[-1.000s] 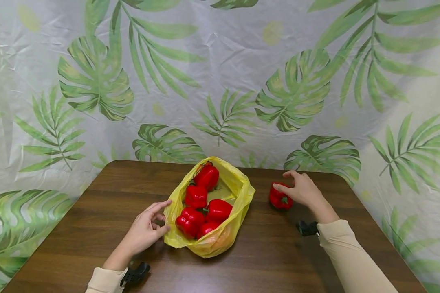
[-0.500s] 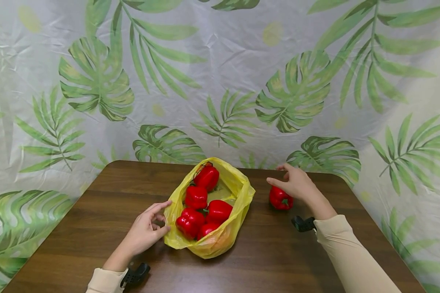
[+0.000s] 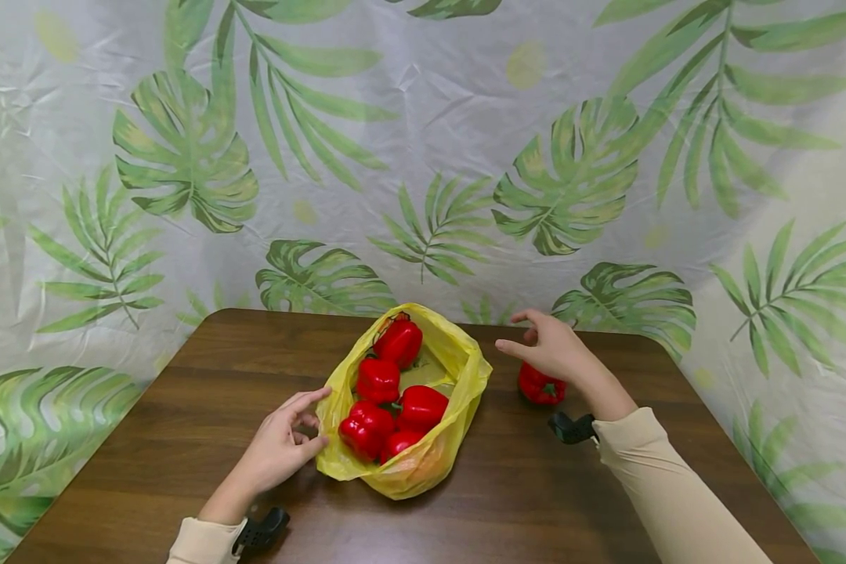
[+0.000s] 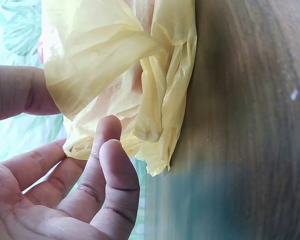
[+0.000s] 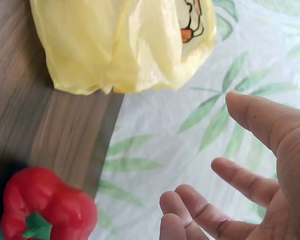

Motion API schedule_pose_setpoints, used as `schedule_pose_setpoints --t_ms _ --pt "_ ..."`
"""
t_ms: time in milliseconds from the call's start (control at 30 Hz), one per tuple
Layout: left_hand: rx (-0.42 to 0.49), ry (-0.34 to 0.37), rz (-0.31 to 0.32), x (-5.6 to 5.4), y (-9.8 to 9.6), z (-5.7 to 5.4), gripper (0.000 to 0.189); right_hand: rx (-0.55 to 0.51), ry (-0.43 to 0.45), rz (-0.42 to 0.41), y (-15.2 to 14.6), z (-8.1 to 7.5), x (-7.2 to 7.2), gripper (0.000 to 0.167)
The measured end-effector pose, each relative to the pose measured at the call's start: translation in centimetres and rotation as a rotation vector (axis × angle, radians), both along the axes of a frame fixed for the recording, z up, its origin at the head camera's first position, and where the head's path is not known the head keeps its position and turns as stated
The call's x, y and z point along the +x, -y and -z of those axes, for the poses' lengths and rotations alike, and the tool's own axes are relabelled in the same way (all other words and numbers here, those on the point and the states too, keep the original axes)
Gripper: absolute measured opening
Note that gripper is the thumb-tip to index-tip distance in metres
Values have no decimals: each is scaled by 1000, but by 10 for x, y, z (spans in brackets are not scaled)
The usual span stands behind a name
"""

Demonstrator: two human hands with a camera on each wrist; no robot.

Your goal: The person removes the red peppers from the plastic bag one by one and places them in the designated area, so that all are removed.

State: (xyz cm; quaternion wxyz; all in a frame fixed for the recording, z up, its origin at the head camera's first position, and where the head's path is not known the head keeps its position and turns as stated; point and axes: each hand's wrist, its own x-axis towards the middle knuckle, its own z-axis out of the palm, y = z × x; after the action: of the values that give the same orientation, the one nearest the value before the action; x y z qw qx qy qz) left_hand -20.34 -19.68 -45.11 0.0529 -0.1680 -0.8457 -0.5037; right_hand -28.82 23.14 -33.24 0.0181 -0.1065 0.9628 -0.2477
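Observation:
A yellow plastic bag stands on the table with its mouth wide. Several red bell peppers lie inside it. My left hand is at the bag's left side, index finger and thumb spread apart and touching near its rim. In the left wrist view, the other fingers bend loosely beside the crumpled bag. My right hand hovers with fingers parted and nothing held, right of the bag. One red bell pepper sits on the table below that hand, partly hidden by it; its green stem shows in the right wrist view.
The dark wooden table ends at a back edge close behind the bag. A leaf-patterned cloth hangs behind the table. Each wrist carries a black camera, such as the one at the right wrist.
My right hand has drawn away from the lone bell pepper, up and left toward the bag, without lifting it. My left hand and the bag have stayed in place.

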Motion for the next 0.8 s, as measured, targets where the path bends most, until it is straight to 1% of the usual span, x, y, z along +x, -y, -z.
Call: schedule_pose_setpoints --t_ms 167,300,467,667,800 --pt "10 1 3 1 -1 0 67 -16 19 -24 11 -3 2 69" --pt "24 6 16 0 -1 0 68 -32 23 -63 20 -4 2 65" --pt "27 4 19 0 -2 0 69 -51 44 -99 33 -2 2 60" --pt "32 12 14 0 -1 1 68 -30 43 -153 51 1 2 58" --pt "34 21 12 0 -1 0 68 -42 72 -189 63 1 3 57"
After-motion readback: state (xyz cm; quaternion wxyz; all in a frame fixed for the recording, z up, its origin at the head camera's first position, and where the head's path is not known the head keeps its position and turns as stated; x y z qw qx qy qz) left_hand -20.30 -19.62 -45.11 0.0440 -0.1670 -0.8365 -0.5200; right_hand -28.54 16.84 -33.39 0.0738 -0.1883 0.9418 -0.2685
